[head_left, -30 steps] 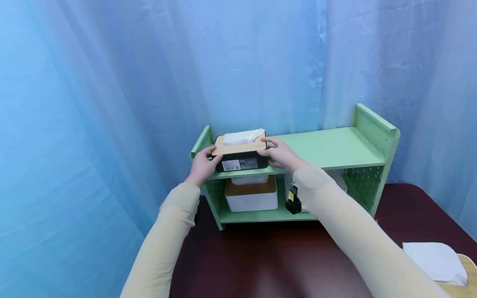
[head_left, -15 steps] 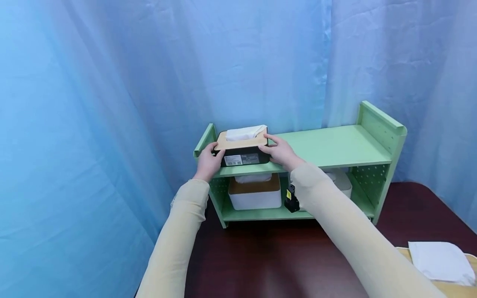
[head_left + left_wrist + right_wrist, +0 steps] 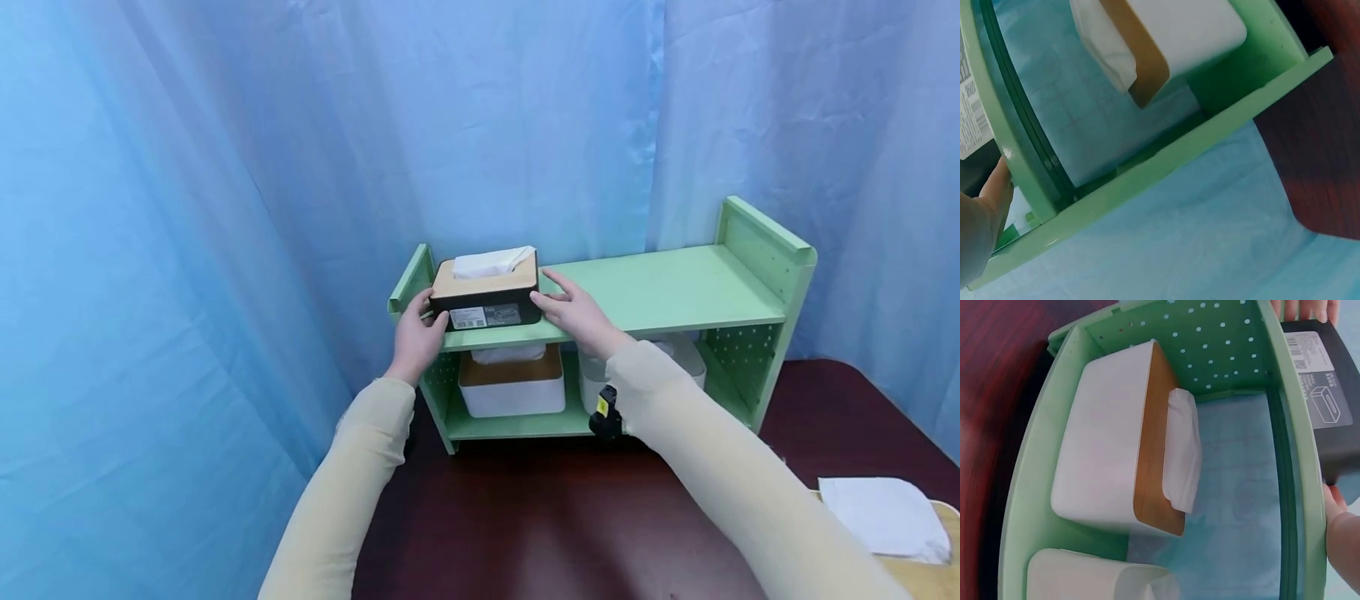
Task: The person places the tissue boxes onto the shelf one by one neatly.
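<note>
A black tissue box [image 3: 510, 293] with a light wooden lid and a white tissue stands at the left end of the green shelf's top board [image 3: 660, 292]. My left hand [image 3: 416, 340] holds its left front corner, the thumb in front and the fingers at the side. My right hand [image 3: 583, 318] is at the right side, its index finger stretched out and apart from the box, its thumb close to the front corner. In the right wrist view, the black box [image 3: 1341, 447] shows its label beyond the shelf edge. Only part of the left hand [image 3: 979, 225] appears in the left wrist view.
Below, a white tissue box [image 3: 517, 398] with a brown lid sits on the lower board, beside a pale container [image 3: 594, 385]. Blue curtains [image 3: 300, 167] hang behind. A white cloth-like item [image 3: 881, 517] lies on a wooden surface at the dark table's [image 3: 525, 517] right.
My right hand has loosened from the tissue box and shifted slightly right, its fingers spreading. My left hand stays at the left corner. The box is nearly unmoved; the head view shifted slightly.
</note>
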The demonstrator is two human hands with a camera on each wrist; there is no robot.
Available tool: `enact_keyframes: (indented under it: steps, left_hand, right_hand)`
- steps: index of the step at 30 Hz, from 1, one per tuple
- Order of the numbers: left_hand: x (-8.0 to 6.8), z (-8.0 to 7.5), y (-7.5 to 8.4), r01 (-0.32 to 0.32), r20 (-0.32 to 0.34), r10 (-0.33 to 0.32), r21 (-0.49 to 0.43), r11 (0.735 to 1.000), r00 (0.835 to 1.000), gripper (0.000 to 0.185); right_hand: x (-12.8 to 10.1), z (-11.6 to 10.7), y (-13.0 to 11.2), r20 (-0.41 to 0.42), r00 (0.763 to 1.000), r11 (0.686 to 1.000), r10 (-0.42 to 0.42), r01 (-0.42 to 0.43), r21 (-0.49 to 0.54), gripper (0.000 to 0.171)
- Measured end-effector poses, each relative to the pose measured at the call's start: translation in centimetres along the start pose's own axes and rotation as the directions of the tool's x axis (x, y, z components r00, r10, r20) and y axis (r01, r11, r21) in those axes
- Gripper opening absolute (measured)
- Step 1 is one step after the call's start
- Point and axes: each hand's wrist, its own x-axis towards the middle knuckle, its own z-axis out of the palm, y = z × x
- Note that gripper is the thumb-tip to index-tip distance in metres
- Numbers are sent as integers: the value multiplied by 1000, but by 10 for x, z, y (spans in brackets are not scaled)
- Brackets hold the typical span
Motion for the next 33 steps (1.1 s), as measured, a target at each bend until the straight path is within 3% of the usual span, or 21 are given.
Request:
enact_keyframes:
  steps: [8, 14, 23, 33]
  left_hand:
    - [-19, -1, -6, -4, -18, 3, -44, 999, 1000, 55]
    - [-40, 3, -13, -44, 20, 46, -66, 997, 999, 53]
    - [-75, 23, -31, -141, 84, 157, -168, 976, 984, 44]
    - [-111, 51, -63, -173, 145, 214, -254, 952, 966, 40]
  right_hand:
    - [-12, -12, 13, 67, 997, 990, -28, 18, 142, 64]
    - [-35, -19, 26, 121, 990, 994, -78, 69, 81, 60]
    - [-70, -21, 54, 167, 982, 994, -90, 78, 76, 59]
    - [-106, -32, 104, 174, 983, 995, -56, 40, 92, 60]
